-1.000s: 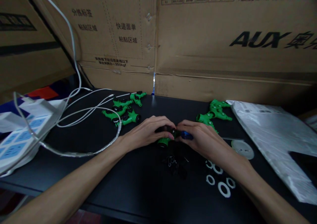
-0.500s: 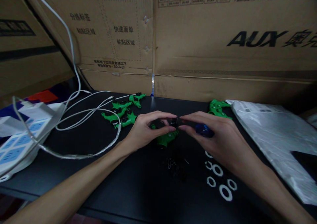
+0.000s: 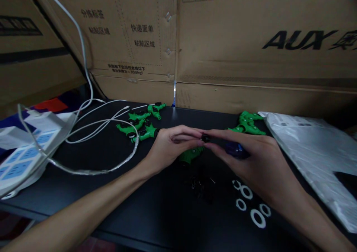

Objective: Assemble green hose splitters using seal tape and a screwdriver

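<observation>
While my left hand (image 3: 173,144) pinches one side of a small black part (image 3: 205,138), my right hand (image 3: 253,159) pinches the other, just above the green fitting (image 3: 191,155) as I view it; I cannot tell whether hidden left fingers grasp that too. A blue handle (image 3: 237,150) sits within my right hand. White rings (image 3: 252,216) lie right of the fitting, nearer the camera.

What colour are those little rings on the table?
The rings are white, seen best in the head view.
</observation>
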The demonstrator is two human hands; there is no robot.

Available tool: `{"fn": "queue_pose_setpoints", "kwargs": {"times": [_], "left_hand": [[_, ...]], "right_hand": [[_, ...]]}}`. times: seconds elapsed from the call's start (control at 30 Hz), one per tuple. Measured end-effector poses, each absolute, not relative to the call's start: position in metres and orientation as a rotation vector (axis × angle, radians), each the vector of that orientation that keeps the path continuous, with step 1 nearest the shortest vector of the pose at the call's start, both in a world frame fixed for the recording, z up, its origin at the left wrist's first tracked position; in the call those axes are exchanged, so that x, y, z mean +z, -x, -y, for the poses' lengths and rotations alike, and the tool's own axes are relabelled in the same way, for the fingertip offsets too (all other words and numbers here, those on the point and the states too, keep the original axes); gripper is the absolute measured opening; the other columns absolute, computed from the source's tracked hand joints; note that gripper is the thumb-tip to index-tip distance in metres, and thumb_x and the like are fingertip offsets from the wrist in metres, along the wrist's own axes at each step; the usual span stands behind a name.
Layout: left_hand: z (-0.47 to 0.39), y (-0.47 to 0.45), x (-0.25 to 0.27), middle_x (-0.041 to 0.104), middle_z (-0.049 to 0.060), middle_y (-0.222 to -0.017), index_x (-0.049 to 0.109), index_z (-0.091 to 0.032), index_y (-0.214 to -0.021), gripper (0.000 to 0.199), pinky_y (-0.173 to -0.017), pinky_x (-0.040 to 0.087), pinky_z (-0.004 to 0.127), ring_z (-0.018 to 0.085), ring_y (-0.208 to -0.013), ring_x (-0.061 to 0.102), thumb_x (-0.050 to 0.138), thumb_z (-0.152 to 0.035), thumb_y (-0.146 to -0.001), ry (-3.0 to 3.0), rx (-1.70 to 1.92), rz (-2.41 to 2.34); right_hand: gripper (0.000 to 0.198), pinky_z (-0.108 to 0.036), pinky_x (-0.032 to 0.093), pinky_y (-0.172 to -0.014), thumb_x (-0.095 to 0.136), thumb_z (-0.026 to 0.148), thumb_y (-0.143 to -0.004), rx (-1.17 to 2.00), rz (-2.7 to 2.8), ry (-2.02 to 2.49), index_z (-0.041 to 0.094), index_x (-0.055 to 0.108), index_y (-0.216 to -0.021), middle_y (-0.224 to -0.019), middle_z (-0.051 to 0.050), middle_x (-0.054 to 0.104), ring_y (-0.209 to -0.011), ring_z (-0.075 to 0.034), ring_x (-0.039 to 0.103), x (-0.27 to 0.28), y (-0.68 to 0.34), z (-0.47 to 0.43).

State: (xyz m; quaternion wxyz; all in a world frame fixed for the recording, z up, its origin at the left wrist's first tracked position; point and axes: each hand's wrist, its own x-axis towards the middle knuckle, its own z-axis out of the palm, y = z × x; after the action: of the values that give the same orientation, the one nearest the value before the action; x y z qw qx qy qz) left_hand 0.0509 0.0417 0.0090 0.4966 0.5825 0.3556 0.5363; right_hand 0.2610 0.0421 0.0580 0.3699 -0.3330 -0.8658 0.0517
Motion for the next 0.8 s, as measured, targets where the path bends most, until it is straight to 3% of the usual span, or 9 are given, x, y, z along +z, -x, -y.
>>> {"fn": "queue_pose_setpoints", "kwargs": {"times": [0.23,0.5,0.8], "left_hand": [[-0.0417,-0.0512,0.0089,0.084,0.004,-0.099,0.081,-0.016,-0.096,0.012,-0.088,0.067,0.028,0.018,-0.091,0.081,0.08,-0.017,-0.085,-1.557,1.351,-0.905],[-0.0422,-0.0442,0.0166,0.083,0.004,-0.103,0.081,-0.019,-0.099,0.01,-0.081,0.067,0.024,0.016,-0.09,0.079,0.076,-0.019,-0.09,-1.9,1.337,-0.928],[-0.0384,-0.0446,0.0185,0.081,0.004,-0.096,0.078,-0.018,-0.096,0.008,-0.064,0.064,0.017,0.012,-0.078,0.076,0.073,-0.019,-0.09,-2.024,1.313,-0.999]], "right_hand": [[0.016,-0.028,0.065,-0.078,0.067,0.025,-0.097,0.027,2.242,0.848,0.014,0.076,-0.106,-0.1,-0.007,0.082,-0.082,-0.02,0.08,0.0596,-0.2608,-0.044],[0.017,-0.029,0.065,-0.076,0.064,0.027,-0.099,0.008,2.29,0.837,0.017,0.075,-0.107,-0.1,-0.007,0.082,-0.081,-0.021,0.08,0.0609,-0.2637,-0.0452],[0.019,-0.031,0.064,-0.076,0.061,0.028,-0.1,0.035,2.308,0.85,0.018,0.075,-0.11,-0.102,-0.006,0.082,-0.084,-0.021,0.08,0.0588,-0.2647,-0.0429]]}}
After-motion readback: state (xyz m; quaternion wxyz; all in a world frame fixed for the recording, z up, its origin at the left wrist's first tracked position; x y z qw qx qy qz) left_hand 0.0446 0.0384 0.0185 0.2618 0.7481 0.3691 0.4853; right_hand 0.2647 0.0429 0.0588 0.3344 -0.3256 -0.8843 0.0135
